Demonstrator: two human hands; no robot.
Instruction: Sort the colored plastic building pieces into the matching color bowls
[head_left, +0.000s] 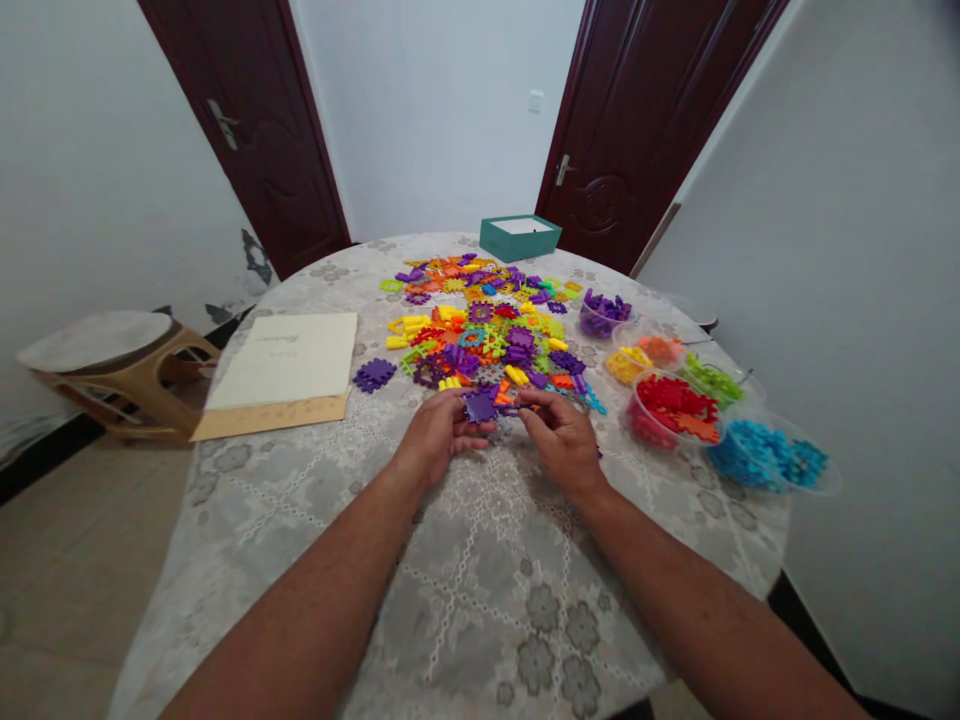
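My left hand (442,430) pinches a flat purple toothed plastic piece (481,406) just above the table. Beside it, my right hand (559,435) has its fingers closed on a small purple piece at the edge of the same block; what exactly it holds is too small to name. Both hands sit at the near edge of a pile of colourful interlocking plastic pieces (487,325) spread over the round table (465,600) with its patterned grey cloth. A lone purple piece (374,374) lies to the left of the pile.
Clear tubs on the right hold sorted pieces: purple (604,313), yellow (628,364), orange (660,349), green (712,380), red (673,408), blue (772,455). A cream sheet on cardboard (285,370) lies left. A teal box (520,236) stands at the far edge. A wooden stool (120,370) stands left of the table.
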